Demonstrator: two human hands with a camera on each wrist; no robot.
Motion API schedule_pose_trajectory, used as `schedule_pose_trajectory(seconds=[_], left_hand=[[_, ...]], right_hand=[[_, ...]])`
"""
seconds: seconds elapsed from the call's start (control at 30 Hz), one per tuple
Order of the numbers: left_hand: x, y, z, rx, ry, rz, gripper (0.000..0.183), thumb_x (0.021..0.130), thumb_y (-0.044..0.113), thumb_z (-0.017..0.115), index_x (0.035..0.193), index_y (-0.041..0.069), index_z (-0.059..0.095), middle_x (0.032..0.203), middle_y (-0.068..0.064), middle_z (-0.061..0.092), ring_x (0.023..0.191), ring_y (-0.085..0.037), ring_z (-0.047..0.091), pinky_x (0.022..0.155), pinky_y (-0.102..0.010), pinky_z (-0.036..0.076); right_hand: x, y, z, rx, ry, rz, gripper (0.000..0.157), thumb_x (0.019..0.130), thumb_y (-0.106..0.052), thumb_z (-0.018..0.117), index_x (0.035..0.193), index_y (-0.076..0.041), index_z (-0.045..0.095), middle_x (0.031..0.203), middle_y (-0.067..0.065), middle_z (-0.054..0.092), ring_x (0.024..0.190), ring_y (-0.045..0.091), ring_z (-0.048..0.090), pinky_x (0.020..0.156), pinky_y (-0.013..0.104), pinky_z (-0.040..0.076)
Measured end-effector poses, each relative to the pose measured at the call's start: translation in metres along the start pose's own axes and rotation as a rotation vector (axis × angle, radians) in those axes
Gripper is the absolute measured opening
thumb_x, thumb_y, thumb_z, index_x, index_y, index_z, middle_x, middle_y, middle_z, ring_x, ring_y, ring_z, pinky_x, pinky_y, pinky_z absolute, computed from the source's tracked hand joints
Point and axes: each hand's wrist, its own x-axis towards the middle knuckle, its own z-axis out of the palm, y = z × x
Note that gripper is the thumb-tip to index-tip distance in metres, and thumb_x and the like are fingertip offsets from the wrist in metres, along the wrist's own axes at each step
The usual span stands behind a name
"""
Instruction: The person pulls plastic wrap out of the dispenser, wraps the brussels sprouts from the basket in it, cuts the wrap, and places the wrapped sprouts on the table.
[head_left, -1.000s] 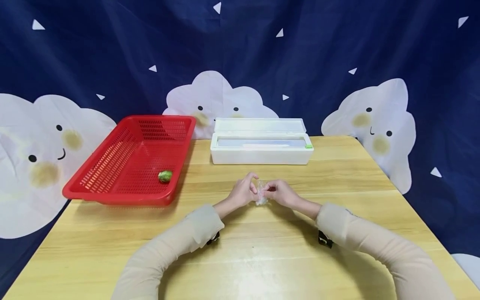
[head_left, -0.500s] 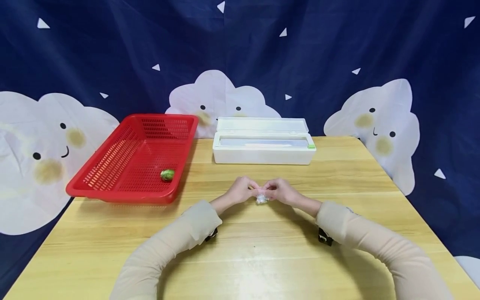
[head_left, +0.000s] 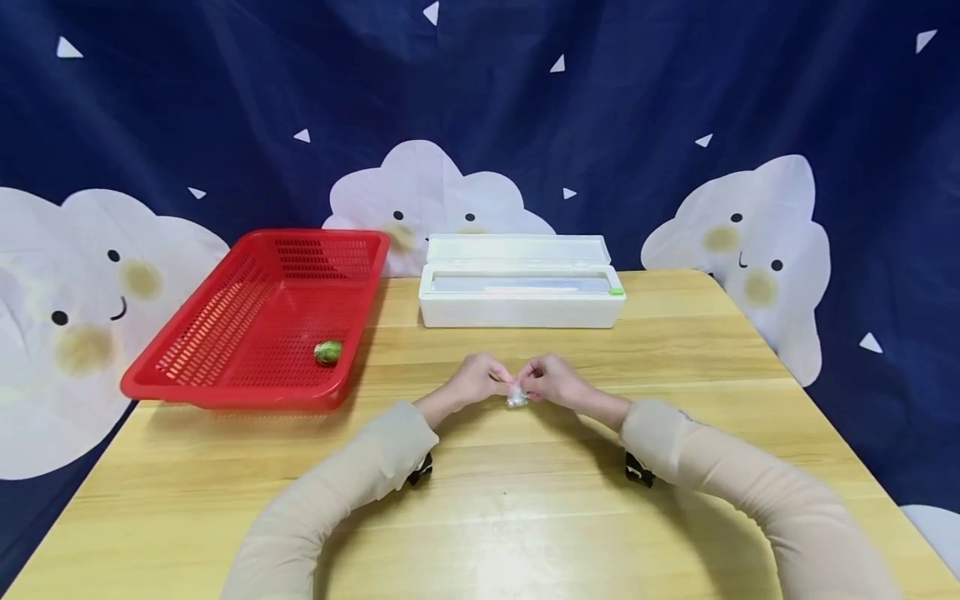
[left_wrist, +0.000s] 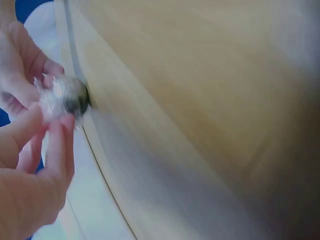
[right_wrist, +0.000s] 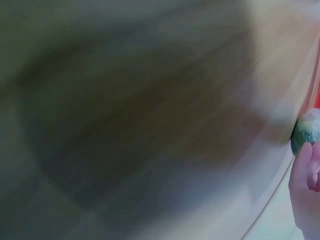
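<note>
Over the middle of the table, my left hand (head_left: 471, 380) and my right hand (head_left: 557, 382) meet at a small round green vegetable (left_wrist: 76, 99) wrapped in clear cling film. Crinkled film (left_wrist: 46, 102) gathers on one side of it, where the left thumb and fingers pinch. In the head view, the right hand's curled fingertips pinch the wrap from the other side. Much of the vegetable is hidden by fingers there. The right wrist view catches the dark green vegetable (right_wrist: 306, 134) at its right edge, with fingertips (right_wrist: 302, 155) against it.
A red plastic basket (head_left: 232, 397) stands at the left, holding one small green vegetable (head_left: 327, 352). Behind the hands sits a long white cling film dispenser (head_left: 521, 312), its lid raised and a green slider (head_left: 616, 292) at its right end. A blue cloud-print cloth hangs behind the table.
The left fingers, spread apart a second ago, have closed in on the film. The film bundle looks smaller and more gathered between both hands. Basket and dispenser stay where they were.
</note>
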Motion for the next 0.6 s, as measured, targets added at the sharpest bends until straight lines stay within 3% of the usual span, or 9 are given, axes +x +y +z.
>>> schedule_pose_trajectory(seconds=[0.17, 0.27, 0.4, 0.6], left_hand=[[0.0, 0.001, 0.001, -0.042, 0.016, -0.027, 0.007, 0.071, -0.001, 0.073, 0.077, -0.002, 0.07, 0.083, -0.012, 0.069, 0.085, -0.021, 0.062, 0.08, -0.029, 0.046], [-0.001, 0.003, 0.005, -0.027, 0.04, -0.021, 0.01, 0.067, -0.007, 0.073, 0.075, -0.003, 0.068, 0.079, -0.012, 0.068, 0.077, -0.018, 0.061, 0.075, -0.026, 0.048], [-0.002, 0.004, 0.007, -0.031, 0.044, -0.063, 0.02, 0.066, -0.012, 0.072, 0.084, -0.005, 0.065, 0.077, -0.01, 0.065, 0.07, -0.013, 0.057, 0.069, -0.021, 0.049], [0.002, 0.005, 0.003, 0.031, 0.032, -0.073, 0.026, 0.064, -0.014, 0.069, 0.088, -0.005, 0.069, 0.083, -0.012, 0.067, 0.074, -0.015, 0.058, 0.068, -0.02, 0.048]], right_hand=[[-0.002, 0.001, -0.002, 0.006, 0.003, -0.045, 0.009, 0.084, 0.005, 0.055, 0.09, 0.011, 0.056, 0.07, 0.005, 0.054, 0.059, 0.011, 0.05, 0.055, 0.023, 0.049], [-0.006, 0.004, -0.006, 0.029, -0.054, -0.069, 0.011, 0.085, 0.007, 0.053, 0.093, 0.013, 0.054, 0.074, 0.007, 0.055, 0.063, 0.012, 0.053, 0.06, 0.026, 0.052], [-0.007, 0.007, -0.013, -0.011, -0.16, -0.141, 0.017, 0.083, 0.01, 0.054, 0.099, 0.014, 0.057, 0.083, 0.013, 0.059, 0.075, 0.014, 0.055, 0.074, 0.032, 0.052], [0.0, 0.011, -0.015, -0.093, -0.168, -0.219, 0.016, 0.079, 0.005, 0.063, 0.094, 0.009, 0.06, 0.08, 0.01, 0.059, 0.075, 0.012, 0.053, 0.07, 0.023, 0.048]])
